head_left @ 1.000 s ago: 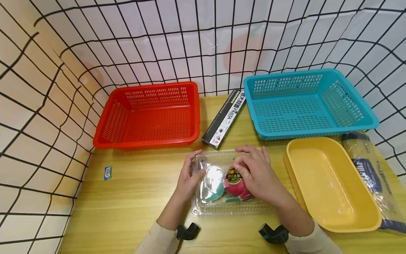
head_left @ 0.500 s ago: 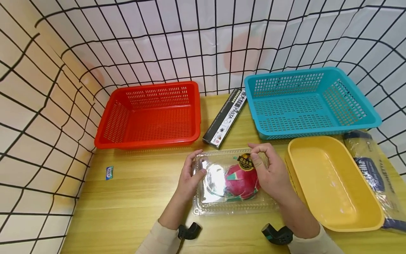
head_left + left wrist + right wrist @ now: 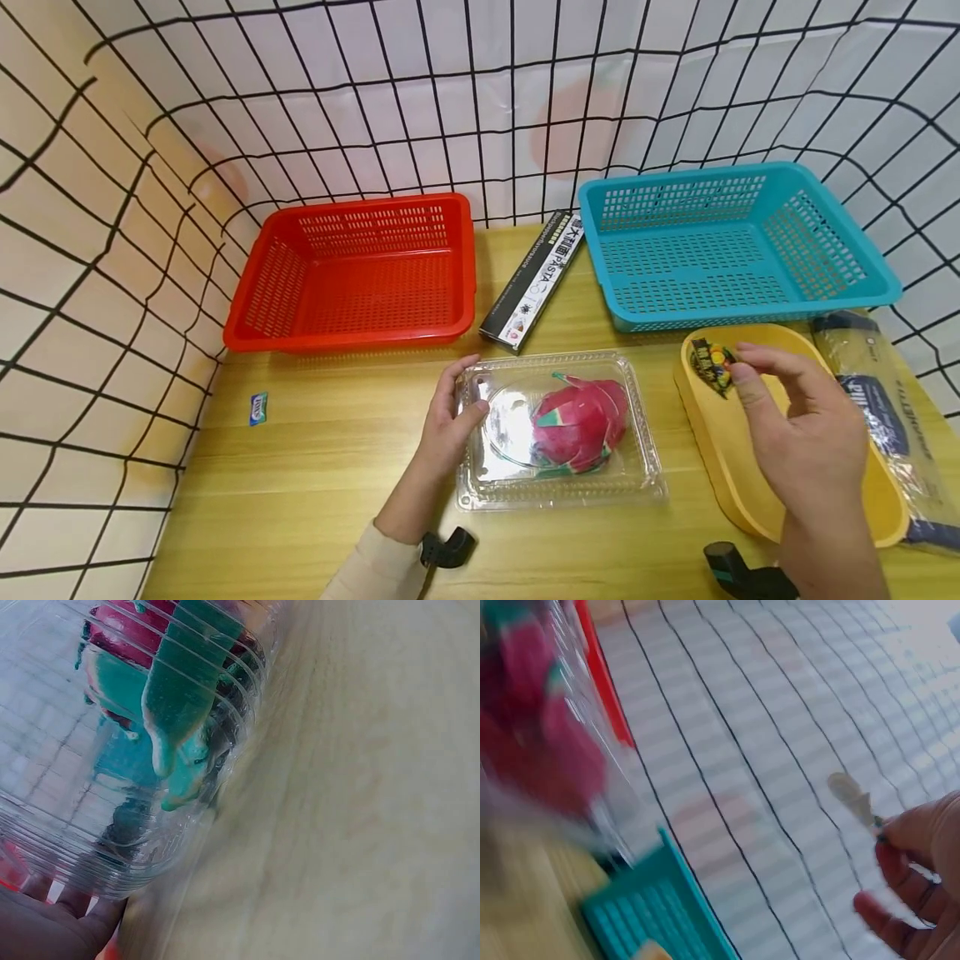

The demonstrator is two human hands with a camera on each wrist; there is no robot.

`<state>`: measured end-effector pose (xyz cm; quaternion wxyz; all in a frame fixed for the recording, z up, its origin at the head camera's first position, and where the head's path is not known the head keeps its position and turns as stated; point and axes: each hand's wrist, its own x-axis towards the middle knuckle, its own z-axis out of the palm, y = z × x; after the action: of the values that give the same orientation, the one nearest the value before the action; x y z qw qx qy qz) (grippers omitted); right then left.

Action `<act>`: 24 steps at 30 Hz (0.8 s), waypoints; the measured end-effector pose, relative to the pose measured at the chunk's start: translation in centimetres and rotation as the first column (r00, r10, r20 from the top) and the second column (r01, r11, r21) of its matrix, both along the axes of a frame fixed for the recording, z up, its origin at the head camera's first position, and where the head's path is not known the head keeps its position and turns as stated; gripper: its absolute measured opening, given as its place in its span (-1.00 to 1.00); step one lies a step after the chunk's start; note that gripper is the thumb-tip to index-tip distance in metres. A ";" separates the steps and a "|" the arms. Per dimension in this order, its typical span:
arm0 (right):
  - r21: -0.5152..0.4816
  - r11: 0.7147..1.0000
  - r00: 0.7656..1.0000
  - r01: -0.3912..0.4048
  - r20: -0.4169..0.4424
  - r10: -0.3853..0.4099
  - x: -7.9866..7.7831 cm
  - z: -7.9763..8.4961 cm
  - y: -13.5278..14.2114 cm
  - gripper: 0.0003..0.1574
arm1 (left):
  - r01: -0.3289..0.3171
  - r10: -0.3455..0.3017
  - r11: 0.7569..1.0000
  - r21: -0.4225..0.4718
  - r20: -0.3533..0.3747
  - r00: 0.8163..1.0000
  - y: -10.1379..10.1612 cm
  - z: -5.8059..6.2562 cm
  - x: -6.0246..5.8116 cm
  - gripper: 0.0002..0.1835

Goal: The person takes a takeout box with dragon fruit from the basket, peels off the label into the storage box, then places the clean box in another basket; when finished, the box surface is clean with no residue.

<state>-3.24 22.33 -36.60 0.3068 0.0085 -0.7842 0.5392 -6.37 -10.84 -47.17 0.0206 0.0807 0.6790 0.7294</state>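
A clear plastic clamshell box lies on the table with a pink and green dragon fruit inside. My left hand grips its left side, thumb on the lid; fingers touch the side wall in the left wrist view. Over the left part of the yellow tub, my right hand pinches a black and gold round sticker between thumb and index finger. The right wrist view shows the pale back of the sticker, bent at the fingertips.
Behind stand a red basket and a teal basket, with a pasta box between them. A spaghetti bag lies right of the tub. One small blue-green packet is at left. Black wire mesh surrounds the table.
The sticker has come off the box lid. My right hand has carried it right, over the yellow tub. My left hand has stayed on the box.
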 end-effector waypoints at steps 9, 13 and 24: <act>0.295 0.922 0.784 0.249 0.498 -0.371 1.6 0.7 6.0 -0.91 | -0.008 0.008 1.000 -0.014 -0.013 1.000 0.1 -0.1 -0.1 -0.31; 0.381 0.913 0.734 0.142 0.579 -0.355 1.7 -0.2 7.2 -0.81 | 0.003 -0.003 1.000 -0.009 -0.024 1.000 0.1 -0.2 -0.1 -0.31; 0.492 0.869 0.751 -0.061 0.596 -0.285 1.7 -1.4 8.7 -0.61 | 0.003 -0.003 1.000 -0.007 -0.020 1.000 0.2 -0.2 0.0 -0.33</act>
<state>-1.54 31.05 -38.05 0.0355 -0.1522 -0.9486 0.2752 -6.34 -10.66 -47.39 0.0150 0.0888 0.6817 0.7261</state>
